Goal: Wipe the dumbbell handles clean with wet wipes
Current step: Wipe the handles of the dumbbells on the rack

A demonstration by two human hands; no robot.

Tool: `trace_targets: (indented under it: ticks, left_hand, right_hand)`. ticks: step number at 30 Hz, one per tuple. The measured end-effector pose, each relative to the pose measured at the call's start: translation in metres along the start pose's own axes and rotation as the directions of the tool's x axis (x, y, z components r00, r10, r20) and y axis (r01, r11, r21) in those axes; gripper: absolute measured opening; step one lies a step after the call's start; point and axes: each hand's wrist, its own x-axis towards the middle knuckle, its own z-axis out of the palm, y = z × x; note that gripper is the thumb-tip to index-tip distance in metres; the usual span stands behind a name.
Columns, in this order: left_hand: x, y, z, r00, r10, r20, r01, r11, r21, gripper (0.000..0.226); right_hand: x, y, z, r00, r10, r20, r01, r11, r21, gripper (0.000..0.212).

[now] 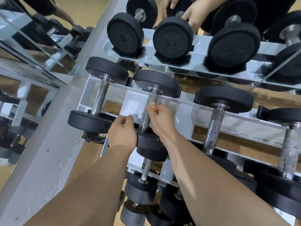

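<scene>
The second dumbbell (156,82) on the middle tier lies with its knurled steel handle (147,115) pointing toward me. My right hand (160,119) sits at the handle's right side, fingers curled, pinching a small pale wad, apparently the wet wipe (151,104), against the metal. My left hand (122,132) rests at the left edge of this dumbbell's near head (148,141), its fingers curled. Its palm is hidden, so I cannot tell whether it holds anything.
More black dumbbells fill the grey rack (187,103): one to the left (99,95), two to the right (216,121), larger ones on the top tier (172,39), smaller ones below (143,185). Another person's hands (195,15) touch a top-tier dumbbell. A mirror (32,51) stands at the left.
</scene>
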Motion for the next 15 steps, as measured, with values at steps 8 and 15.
trace_targets:
  ticks: [8, 15]
  left_hand:
    - [-0.002, 0.003, -0.001, 1.000, -0.020, 0.006, 0.020, 1.000, -0.003, 0.019]
    - [-0.004, 0.003, -0.002, 1.000, -0.031, 0.005, 0.031, 1.000, 0.002, 0.019]
  right_hand:
    - [0.003, -0.013, -0.009, 0.966, -0.173, -0.190, 0.192, 0.978, 0.084, 0.011]
    - [0.012, -0.012, -0.011, 0.959, -0.277, -0.057, 0.267, 0.954, -0.134, 0.017]
